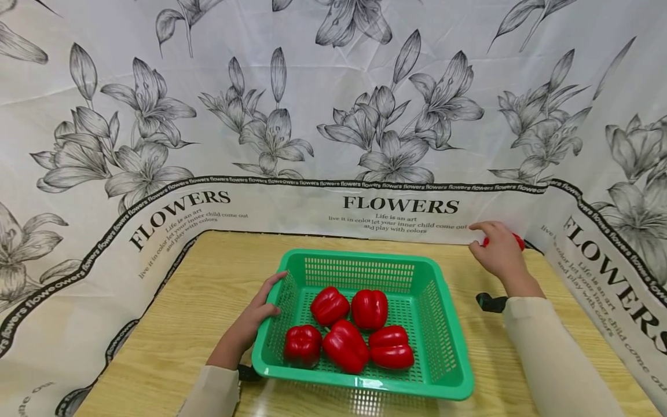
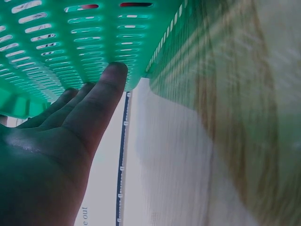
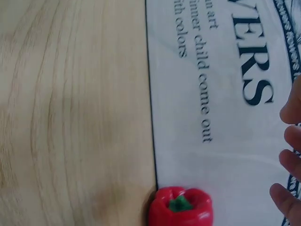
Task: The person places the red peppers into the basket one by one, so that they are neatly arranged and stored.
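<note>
A green plastic basket [image 1: 453, 324] with slotted walls stands on the table and holds several glossy red bell peppers [image 1: 345, 346]. On its left rim my left hand [image 1: 252, 315] rests with thumb and a fingertip. From the left wrist view, straight fingers of that hand press the basket's outer wall [image 2: 94, 40]. At the back right corner, my right hand [image 1: 497, 252] reaches over another red bell pepper [image 3: 181, 209], which it partly hides in the head view. In the right wrist view its fingers [image 3: 287, 200] are spread and apart from that pepper, whose green stem shows.
A white cloth printed with flowers and lettering [image 1: 401, 208] hangs behind and along both sides of the wooden table [image 1: 208, 278]. Black straps [image 1: 490, 302] sit at the wrists. The single pepper lies close to the back cloth.
</note>
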A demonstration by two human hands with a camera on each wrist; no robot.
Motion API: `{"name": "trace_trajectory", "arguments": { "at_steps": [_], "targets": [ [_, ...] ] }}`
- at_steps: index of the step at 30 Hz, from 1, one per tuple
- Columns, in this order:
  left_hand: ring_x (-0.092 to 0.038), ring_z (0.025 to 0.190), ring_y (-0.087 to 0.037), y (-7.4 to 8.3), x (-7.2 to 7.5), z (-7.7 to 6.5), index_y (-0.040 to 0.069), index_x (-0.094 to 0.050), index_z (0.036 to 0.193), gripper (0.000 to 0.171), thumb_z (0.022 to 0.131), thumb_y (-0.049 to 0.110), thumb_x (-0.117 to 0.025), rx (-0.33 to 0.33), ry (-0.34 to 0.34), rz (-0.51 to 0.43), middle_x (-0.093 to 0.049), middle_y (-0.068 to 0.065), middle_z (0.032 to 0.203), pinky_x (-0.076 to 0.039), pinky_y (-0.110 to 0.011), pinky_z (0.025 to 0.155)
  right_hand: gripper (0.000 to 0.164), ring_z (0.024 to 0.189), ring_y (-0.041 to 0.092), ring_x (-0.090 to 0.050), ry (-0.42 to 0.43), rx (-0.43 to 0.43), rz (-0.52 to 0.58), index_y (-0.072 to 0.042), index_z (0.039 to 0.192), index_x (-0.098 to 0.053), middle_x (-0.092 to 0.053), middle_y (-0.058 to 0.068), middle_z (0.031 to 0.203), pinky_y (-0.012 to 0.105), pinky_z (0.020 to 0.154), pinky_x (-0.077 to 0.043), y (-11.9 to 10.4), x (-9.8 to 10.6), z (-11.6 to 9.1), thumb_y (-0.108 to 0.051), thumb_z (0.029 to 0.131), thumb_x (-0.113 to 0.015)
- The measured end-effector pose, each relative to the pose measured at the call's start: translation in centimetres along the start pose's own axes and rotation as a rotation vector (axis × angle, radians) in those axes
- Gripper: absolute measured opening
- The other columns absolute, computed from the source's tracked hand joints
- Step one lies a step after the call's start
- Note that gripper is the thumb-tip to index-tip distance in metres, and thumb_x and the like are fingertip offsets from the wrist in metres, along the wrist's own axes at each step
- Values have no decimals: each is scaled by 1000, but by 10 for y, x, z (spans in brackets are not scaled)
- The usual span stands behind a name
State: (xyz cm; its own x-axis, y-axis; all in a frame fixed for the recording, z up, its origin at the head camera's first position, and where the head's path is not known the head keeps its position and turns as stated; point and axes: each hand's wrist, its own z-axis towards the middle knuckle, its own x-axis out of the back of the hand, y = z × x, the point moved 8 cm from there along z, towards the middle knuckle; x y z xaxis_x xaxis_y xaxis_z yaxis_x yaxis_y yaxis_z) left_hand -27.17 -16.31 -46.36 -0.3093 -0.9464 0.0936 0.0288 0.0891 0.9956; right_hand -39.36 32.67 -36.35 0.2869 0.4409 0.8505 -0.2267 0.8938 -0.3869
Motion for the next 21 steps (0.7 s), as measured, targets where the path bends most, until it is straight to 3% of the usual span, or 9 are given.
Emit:
{"name": "trace_trajectory", "arguments": {
  "at_steps": [6, 13, 21],
  "targets": [
    [-35, 127, -40, -1, 1, 0, 36, -25, 150, 79, 79, 7, -43, 4, 8, 2, -20, -10, 154, -48, -41, 86, 43, 123, 48, -38, 28, -30, -17, -1, 125, -55, -43, 29, 136, 64, 97, -33, 28, -9, 4, -13, 84, -54],
    [-36, 125, -40, -3, 2, 0, 35, -25, 150, 79, 78, 6, -43, 7, 14, 1, -20, -11, 155, -48, -41, 84, 55, 125, 53, -32, -28, -138, -35, 2, 134, -47, -36, 32, 140, 67, 100, -28, 64, -19, 9, -20, 85, -59],
    [-35, 128, -41, -1, 1, -1, 34, -25, 150, 78, 80, 7, -43, 14, 14, 11, -19, -11, 156, -48, -42, 86, 57, 124, 54, -29, -45, -189, -28, 1, 133, -46, -33, 32, 141, 68, 100, -27, 85, -23, 12, -22, 84, -62]
  ]
}}
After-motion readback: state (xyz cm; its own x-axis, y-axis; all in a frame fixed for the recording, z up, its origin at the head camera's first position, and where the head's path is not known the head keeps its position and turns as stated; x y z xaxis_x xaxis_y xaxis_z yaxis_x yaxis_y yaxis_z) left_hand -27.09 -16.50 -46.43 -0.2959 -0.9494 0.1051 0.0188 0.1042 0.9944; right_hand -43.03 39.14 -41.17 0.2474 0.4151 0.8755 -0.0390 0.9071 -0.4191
